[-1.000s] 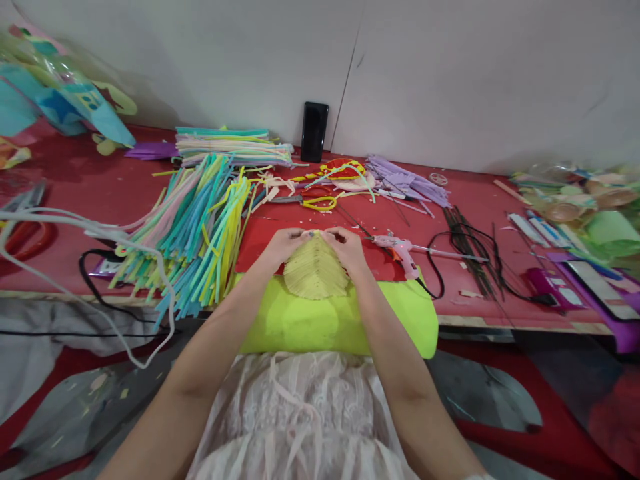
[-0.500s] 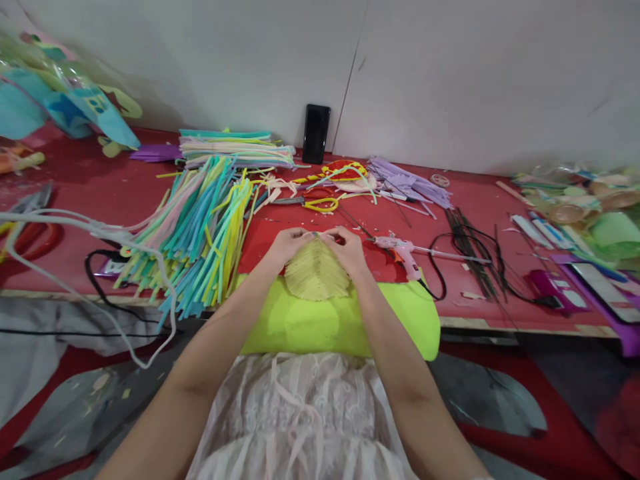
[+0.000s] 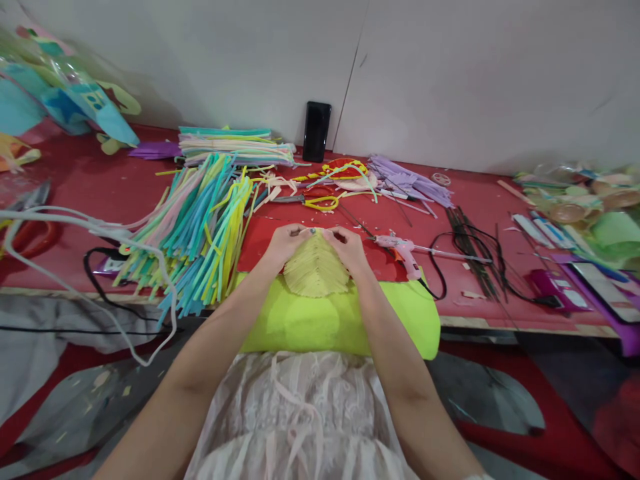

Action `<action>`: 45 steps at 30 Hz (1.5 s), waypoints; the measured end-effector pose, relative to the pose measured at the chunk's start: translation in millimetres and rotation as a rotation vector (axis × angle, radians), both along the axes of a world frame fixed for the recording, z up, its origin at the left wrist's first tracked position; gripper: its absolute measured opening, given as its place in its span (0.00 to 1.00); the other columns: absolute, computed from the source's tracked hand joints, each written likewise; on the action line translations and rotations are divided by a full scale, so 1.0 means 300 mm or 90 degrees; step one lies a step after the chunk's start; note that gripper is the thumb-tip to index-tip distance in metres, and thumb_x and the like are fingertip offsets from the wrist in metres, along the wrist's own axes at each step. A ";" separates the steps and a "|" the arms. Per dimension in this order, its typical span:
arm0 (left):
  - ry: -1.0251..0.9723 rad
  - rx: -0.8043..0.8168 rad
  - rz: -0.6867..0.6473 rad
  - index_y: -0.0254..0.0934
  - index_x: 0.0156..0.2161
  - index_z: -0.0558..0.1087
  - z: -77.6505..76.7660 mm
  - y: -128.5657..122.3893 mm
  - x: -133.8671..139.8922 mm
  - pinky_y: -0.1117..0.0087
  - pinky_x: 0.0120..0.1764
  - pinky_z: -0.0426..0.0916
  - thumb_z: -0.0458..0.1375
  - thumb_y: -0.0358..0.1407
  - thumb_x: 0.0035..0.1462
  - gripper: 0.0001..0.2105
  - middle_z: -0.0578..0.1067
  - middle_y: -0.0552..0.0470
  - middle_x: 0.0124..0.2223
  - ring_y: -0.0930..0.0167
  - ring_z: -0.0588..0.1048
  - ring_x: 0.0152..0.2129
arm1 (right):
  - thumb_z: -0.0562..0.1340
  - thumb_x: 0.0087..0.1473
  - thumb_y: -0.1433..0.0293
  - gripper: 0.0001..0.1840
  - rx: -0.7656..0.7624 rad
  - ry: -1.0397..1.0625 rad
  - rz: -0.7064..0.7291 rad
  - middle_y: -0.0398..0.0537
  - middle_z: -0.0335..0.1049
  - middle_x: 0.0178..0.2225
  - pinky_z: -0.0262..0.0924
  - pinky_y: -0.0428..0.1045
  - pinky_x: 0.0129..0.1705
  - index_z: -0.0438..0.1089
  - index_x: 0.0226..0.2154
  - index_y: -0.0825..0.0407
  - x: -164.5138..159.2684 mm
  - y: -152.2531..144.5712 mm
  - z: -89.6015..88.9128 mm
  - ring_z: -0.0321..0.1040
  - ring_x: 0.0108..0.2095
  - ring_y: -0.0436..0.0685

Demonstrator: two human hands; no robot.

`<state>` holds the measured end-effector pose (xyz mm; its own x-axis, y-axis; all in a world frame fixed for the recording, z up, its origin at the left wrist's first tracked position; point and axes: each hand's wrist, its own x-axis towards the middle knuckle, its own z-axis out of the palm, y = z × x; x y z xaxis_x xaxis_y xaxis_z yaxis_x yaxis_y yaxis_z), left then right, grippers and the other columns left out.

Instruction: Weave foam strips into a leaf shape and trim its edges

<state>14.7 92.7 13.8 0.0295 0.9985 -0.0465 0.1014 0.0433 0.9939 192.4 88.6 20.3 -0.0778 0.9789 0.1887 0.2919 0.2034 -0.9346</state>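
Observation:
Between my hands is a pale yellow leaf-shaped piece [image 3: 317, 270], made of fine fuzzy strands slanting off a centre line. Its narrow end points away from me, and its broad end lies over a bright yellow-green sheet [image 3: 300, 327] at the table's front edge. My left hand [image 3: 290, 243] pinches the narrow end from the left. From the right, my right hand [image 3: 346, 245] grips the same end with bent fingers. A small dark bit shows at the tip between them. Under my hands lies a red sheet [image 3: 257, 243].
Bundled pipe cleaners [image 3: 185, 227] spread to the left. Scissors [image 3: 320, 200] and a standing black phone [image 3: 317, 132] are behind my hands. A pink glue gun [image 3: 403, 253] with a black cord lies on the right, beside dark wire stems [image 3: 473, 253]. A white cable [image 3: 173, 300] hangs over the left edge.
Both hands stay at the narrow end of the leaf-shaped piece, with only slight finger movement. The view has shifted very slightly.

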 end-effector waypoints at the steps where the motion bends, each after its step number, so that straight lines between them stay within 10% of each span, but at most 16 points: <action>1: -0.002 -0.005 0.006 0.35 0.31 0.76 0.000 0.000 -0.001 0.72 0.32 0.62 0.63 0.45 0.47 0.13 0.74 0.54 0.29 0.73 0.69 0.26 | 0.63 0.50 0.56 0.16 0.003 0.000 0.001 0.45 0.74 0.30 0.59 0.48 0.37 0.75 0.29 0.52 0.002 0.000 0.000 0.67 0.31 0.53; 30: 0.011 -0.058 -0.092 0.33 0.42 0.77 0.041 -0.025 -0.039 0.68 0.38 0.65 0.65 0.44 0.44 0.21 0.79 0.47 0.40 0.68 0.74 0.32 | 0.55 0.56 0.48 0.27 -0.030 0.058 -0.078 0.46 0.76 0.31 0.62 0.50 0.42 0.75 0.29 0.52 0.022 -0.012 -0.005 0.71 0.37 0.57; 45: 0.003 -0.046 -0.058 0.34 0.35 0.77 0.036 -0.032 -0.035 0.71 0.33 0.62 0.62 0.46 0.47 0.16 0.76 0.52 0.32 0.72 0.70 0.28 | 0.64 0.51 0.57 0.15 0.010 0.037 -0.040 0.47 0.78 0.35 0.64 0.51 0.44 0.77 0.35 0.50 0.038 -0.010 -0.023 0.72 0.37 0.55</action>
<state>4.1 83.1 24.7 0.1197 0.9857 -0.1182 0.1121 0.1049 0.9881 203.8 85.8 13.2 -0.0054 0.9784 0.2069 0.2496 0.2017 -0.9471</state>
